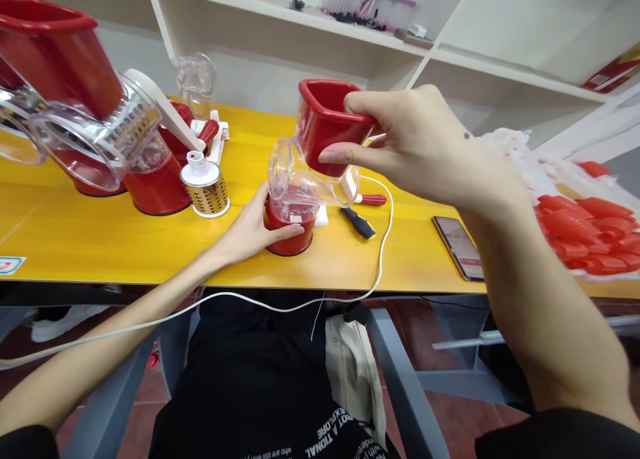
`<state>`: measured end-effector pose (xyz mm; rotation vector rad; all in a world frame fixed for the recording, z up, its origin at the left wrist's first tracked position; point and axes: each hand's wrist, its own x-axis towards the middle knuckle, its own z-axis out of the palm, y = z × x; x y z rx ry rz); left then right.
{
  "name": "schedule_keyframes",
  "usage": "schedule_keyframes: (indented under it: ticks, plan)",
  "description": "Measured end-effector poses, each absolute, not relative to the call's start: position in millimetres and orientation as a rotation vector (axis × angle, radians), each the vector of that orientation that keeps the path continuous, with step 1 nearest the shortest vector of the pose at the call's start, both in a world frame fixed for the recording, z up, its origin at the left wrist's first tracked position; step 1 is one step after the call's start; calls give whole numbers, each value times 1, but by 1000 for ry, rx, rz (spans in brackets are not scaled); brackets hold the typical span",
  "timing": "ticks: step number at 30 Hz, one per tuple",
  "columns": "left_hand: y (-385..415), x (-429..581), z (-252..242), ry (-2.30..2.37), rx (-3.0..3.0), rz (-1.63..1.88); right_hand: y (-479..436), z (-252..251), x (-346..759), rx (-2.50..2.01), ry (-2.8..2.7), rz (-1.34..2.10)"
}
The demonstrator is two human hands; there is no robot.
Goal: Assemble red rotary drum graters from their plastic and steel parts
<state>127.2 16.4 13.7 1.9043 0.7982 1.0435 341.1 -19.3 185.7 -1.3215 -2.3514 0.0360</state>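
Observation:
A rotary grater with a clear plastic barrel stands upright before me on the yellow table. My left hand wraps around its red base, thumb across the front. My right hand grips the red hopper at the top, its thumb on the outer wall and other fingers over the rim. No drum shows inside the clear barrel. Behind and right of the base lies a red-handled crank, partly hidden. A dark screwdriver-like handle rests beside it.
Left stand more red graters and a metal grating drum. A white cable loops over the table edge. Rightward are a phone and bags of red plastic parts. White shelving rises behind.

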Motion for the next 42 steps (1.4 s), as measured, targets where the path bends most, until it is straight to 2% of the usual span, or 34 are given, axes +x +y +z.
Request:
schedule_keyframes:
  ticks: [5,13,17,26,30,35,42]
  plan:
    - [18,127,16,799,1927,1007,-27,185,333,-1439,-2326,-86]
    - [19,128,17,806,1865,961,-14,184,346,-1263,-2376,116]
    - [27,127,20,621,1776,1010,0,188,356,-1162,-2445,320]
    - [44,130,36,635,1906,846,17,188,368,-954,-2458,655]
    - [40,133,35,662,2016,900,6,180,365,-1039,-2381,513]
    - [37,133,31,718,2003,896,-24,144,350,-1217,-2127,-7]
    - [32,135,27,692,2006,974,-41,93,304,-1220,-1858,-66]
